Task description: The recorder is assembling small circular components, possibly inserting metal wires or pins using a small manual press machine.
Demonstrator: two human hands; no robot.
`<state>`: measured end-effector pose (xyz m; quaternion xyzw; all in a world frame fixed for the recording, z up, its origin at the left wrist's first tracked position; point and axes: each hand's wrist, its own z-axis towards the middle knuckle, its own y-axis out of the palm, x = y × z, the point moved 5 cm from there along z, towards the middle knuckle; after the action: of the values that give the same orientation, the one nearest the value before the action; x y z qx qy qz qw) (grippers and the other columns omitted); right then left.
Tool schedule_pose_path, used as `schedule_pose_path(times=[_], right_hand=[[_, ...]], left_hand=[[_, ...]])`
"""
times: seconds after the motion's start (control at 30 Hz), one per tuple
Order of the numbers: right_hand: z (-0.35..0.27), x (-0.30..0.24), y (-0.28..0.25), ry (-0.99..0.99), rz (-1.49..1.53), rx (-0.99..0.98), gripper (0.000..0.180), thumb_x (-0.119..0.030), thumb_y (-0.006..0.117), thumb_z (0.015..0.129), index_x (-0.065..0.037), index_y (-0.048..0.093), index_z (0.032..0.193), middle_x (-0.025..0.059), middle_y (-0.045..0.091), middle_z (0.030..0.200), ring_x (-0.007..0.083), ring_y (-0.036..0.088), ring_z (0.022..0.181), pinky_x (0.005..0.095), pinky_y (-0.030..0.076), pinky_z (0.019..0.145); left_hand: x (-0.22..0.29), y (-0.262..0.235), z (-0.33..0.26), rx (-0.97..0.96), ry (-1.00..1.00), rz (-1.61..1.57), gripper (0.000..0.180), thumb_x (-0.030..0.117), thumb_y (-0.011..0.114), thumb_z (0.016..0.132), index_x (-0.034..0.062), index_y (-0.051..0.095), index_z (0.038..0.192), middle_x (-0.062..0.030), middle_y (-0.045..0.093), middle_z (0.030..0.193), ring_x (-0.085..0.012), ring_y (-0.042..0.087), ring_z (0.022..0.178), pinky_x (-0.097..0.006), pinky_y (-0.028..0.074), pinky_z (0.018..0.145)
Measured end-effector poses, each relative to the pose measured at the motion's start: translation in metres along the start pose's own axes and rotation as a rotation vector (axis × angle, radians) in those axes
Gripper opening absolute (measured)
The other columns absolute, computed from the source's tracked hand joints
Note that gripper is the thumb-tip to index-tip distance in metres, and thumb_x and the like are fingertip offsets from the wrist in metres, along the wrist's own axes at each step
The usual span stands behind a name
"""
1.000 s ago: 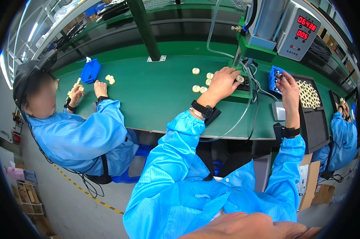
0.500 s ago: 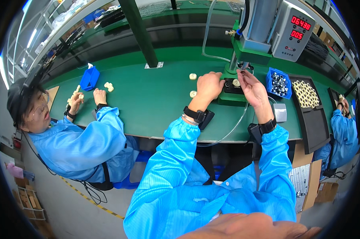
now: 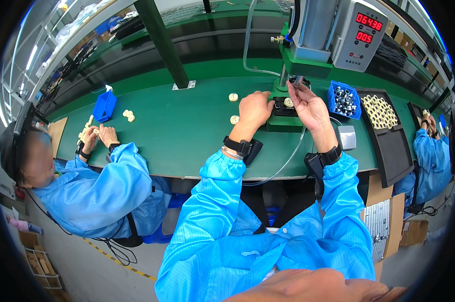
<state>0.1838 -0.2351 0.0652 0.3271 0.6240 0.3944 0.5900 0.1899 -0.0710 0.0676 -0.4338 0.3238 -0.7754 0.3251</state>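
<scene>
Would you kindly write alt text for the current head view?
A person's right hand reaches into a green press, left hand beside its black fixture, which bears a cream disc. A blue bin and black tray are to the right.

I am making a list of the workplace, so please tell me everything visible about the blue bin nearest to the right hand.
The blue bin is open-topped and roughly rectangular, seemingly plastic, with many small silver and black parts inside. It stands upright on the green table, between the right hand and the black tray. No hand touches it.
</scene>
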Motion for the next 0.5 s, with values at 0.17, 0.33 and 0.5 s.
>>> schedule_pose_path(times=[0.17,0.33,0.5], right_hand=[[-0.003,-0.001,-0.015,-0.005,-0.077,0.046,0.03,0.009,0.042,0.089,0.012,0.047,0.119,0.0205,0.055,0.118,0.0269,0.057,0.109,0.0341,0.049,0.097],[-0.019,-0.015,-0.015,-0.102,-0.297,0.052,0.028,0.006,0.046,0.089,0.009,0.052,0.116,0.0199,0.059,0.112,0.0255,0.061,0.101,0.0327,0.051,0.092],[-0.037,-0.014,-0.008,-0.139,-0.498,0.032,0.028,-0.001,0.055,0.089,0.007,0.054,0.116,0.0183,0.061,0.108,0.0214,0.063,0.091,0.0309,0.054,0.082]], left_hand=[[0.001,0.0,0.0,0.057,0.005,-0.025,0.028,0.025,0.064,0.079,0.0088,0.068,0.1,-0.0134,0.066,0.094,-0.0334,0.063,0.087,-0.043,0.05,0.074],[0.005,-0.005,0.003,0.156,0.02,-0.213,0.024,0.023,0.065,0.079,0.0063,0.069,0.095,-0.0128,0.068,0.083,-0.0306,0.065,0.075,-0.04,0.051,0.067],[0.015,-0.006,0.001,0.154,0.013,-0.367,0.021,0.022,0.065,0.078,0.0051,0.069,0.09,-0.0118,0.067,0.072,-0.0277,0.065,0.064,-0.036,0.051,0.06]])
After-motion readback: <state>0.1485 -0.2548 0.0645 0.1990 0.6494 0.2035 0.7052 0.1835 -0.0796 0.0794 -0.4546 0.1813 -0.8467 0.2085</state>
